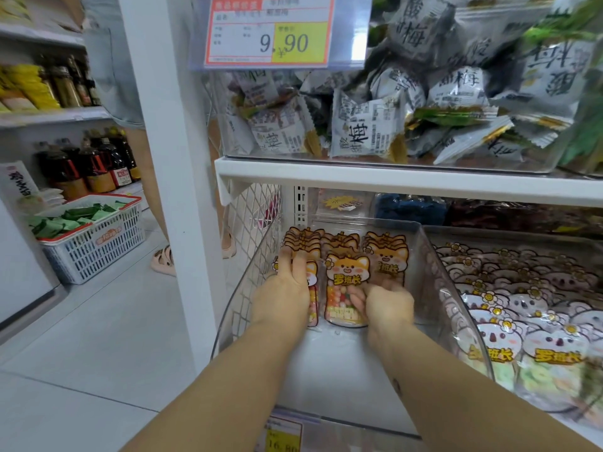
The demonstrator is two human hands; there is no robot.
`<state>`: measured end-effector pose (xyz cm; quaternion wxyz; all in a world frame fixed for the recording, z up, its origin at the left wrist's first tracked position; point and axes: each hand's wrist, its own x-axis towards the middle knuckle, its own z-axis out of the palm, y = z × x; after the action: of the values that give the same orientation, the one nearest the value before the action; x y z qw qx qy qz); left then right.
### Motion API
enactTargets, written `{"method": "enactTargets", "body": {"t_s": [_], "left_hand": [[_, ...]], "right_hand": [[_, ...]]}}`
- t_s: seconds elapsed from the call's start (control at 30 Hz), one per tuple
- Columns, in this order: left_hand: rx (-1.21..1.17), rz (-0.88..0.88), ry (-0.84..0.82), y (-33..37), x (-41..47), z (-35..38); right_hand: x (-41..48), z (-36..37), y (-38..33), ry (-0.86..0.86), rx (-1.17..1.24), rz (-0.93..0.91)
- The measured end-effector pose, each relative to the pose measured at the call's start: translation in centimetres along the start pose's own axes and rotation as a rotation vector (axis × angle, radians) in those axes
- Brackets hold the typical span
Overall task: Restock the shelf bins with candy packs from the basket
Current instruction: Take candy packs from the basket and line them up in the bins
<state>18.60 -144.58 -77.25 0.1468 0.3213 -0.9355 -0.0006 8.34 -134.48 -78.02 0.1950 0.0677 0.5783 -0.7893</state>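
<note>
While the left hand [287,288] presses, grip released, on glossy fox-shaped packs [301,243], the right hand [388,303] grasps the front pack [346,275].

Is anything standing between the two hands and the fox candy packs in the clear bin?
Nothing visible does. The left hand lies flat on the left row of candy packs, and the right hand curls its fingers round the front pack inside the clear bin.

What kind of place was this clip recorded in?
Most likely a grocery or snack shop: a price tag hangs on a clear bin of wrapped packs, sauce bottles line side shelves, and a basket stands nearby.
</note>
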Motion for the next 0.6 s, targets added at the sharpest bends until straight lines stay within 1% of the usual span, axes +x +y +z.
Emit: {"method": "enactTargets", "body": {"t_s": [0.07, 0.17, 0.23, 0.4, 0.47, 0.6], "left_hand": [[0.007, -0.002, -0.003, 0.09, -0.07, -0.15], [0.021, -0.002, -0.006, 0.20, -0.14, -0.34], [0.032, 0.004, -0.017, 0.19, -0.15, -0.20], [0.030, 0.010, -0.021, 0.01, 0.00, 0.15], [0.025, 0.016, -0.021, 0.06, 0.01, 0.06], [0.006, 0.017, -0.017, 0.00, 0.03, 0.11]], "right_hand": [[0.13, 0.11, 0.24, 0.000, -0.044, 0.011], [0.37, 0.01, 0.59, 0.093, -0.111, -0.048], [0.63, -0.03, 0.90, 0.116, -0.119, -0.058], [0.43, -0.07, 0.55, 0.091, -0.097, -0.040], [0.49, -0.21, 0.38, 0.058, -0.059, -0.021], [0.46, -0.18, 0.42, 0.000, -0.082, -0.022]]}}
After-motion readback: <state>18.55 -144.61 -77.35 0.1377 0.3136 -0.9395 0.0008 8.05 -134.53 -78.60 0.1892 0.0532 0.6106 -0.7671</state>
